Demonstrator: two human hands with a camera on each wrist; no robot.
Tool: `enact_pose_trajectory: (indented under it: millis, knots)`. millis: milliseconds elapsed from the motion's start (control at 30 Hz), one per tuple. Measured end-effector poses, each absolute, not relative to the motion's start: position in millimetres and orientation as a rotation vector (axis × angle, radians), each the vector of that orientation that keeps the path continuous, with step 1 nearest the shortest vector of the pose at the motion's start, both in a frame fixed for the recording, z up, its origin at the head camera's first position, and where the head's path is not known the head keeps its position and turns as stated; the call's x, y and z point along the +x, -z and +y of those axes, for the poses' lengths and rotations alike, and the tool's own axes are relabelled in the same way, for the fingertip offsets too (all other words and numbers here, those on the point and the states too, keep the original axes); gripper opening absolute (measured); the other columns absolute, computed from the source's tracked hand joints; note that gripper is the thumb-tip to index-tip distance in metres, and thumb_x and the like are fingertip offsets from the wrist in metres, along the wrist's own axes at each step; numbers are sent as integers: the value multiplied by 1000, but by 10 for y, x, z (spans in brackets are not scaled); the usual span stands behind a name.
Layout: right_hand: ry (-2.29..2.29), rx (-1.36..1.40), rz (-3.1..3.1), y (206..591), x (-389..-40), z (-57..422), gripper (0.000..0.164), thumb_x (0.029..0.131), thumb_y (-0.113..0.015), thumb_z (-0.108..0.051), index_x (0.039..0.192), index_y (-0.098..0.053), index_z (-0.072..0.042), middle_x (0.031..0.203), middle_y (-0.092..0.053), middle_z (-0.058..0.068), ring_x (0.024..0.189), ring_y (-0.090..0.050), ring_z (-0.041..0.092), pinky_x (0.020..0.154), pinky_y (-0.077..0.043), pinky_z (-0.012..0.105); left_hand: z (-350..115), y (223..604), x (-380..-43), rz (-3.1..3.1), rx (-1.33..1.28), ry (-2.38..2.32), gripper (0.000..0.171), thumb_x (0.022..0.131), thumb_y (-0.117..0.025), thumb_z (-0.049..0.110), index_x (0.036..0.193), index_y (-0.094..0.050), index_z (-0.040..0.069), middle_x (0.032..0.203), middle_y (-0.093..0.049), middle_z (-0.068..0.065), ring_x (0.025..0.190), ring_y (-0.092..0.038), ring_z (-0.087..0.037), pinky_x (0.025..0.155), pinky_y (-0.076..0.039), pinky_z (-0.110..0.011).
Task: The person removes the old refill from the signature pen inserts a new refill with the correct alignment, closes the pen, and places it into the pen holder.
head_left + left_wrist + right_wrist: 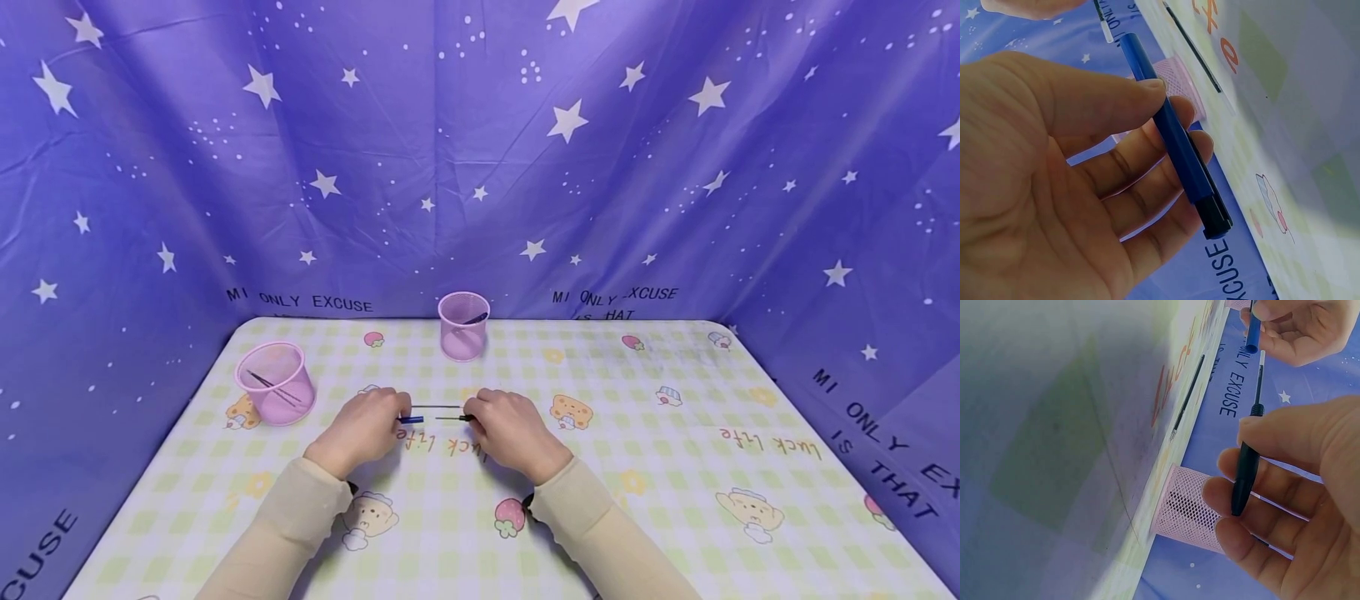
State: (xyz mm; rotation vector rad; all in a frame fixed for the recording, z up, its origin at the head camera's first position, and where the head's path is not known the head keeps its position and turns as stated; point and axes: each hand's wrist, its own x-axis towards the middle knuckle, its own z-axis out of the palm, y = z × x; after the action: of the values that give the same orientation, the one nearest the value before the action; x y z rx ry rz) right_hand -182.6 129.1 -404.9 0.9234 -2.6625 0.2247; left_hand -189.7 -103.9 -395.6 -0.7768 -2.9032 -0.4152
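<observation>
A: Where is the blue pen barrel (pixel 1175 137) sitting?
B: The left hand (pixel 372 423) is pinching it between thumb and fingers, and its black clip end is sticking out below them.
A: And the right hand (pixel 513 427)?
B: It is gripping the black pen tip section (pixel 1247 469) the same way; a thin refill (pixel 1260 381) is jutting out of that, pointing toward the barrel.
A: Are the hands touching?
B: No, they are facing each other, a gap showing between them.
A: What is lying nearby?
B: A loose refill (pixel 1188 397) is resting on the checked tablecloth (pixel 660 458), just beyond the gap.
A: Farther out?
B: A pink mesh cup (pixel 300 379) is standing to the left, holding thin dark sticks. Another pink cup (pixel 453 350) is standing near the far edge, a dark pen (pixel 476 318) leaning inside.
A: And behind?
B: A starry purple-blue curtain (pixel 480 125) is hanging.
</observation>
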Motion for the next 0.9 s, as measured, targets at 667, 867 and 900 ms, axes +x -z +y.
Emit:
enact_pose_trajectory:
  millis: [667, 867, 900]
  knots:
    - [-213, 934, -2691, 4070, -1833, 1284, 10, 83, -68, -12, 93, -68, -15, 83, -61, -3, 75, -62, 15, 67, -50, 35, -1032, 3943, -1881, -2899, -798, 442, 22, 69, -66, -7, 79, -63, 12, 73, -55, 2, 68, -54, -19, 68, -44, -39]
    - [-222, 937, -2692, 4072, -1834, 1283, 11, 83, -68, -12, 94, -69, -15, 84, -62, -3, 75, -62, 15, 68, -51, 35, -1035, 3943, -1879, -2898, -804, 435, 21, 69, -66, -7, 78, -63, 12, 72, -55, 2, 67, -53, -18, 67, -44, -38]
    - [-223, 938, -2692, 4071, -1833, 1282, 11, 83, -68, -12, 94, -69, -15, 85, -62, -3, 76, -62, 15, 68, -51, 35, -1036, 3944, -1880, -2899, -804, 433, 21, 69, -66, -6, 78, -63, 12, 73, -55, 2, 67, -53, -18, 67, -44, -38]
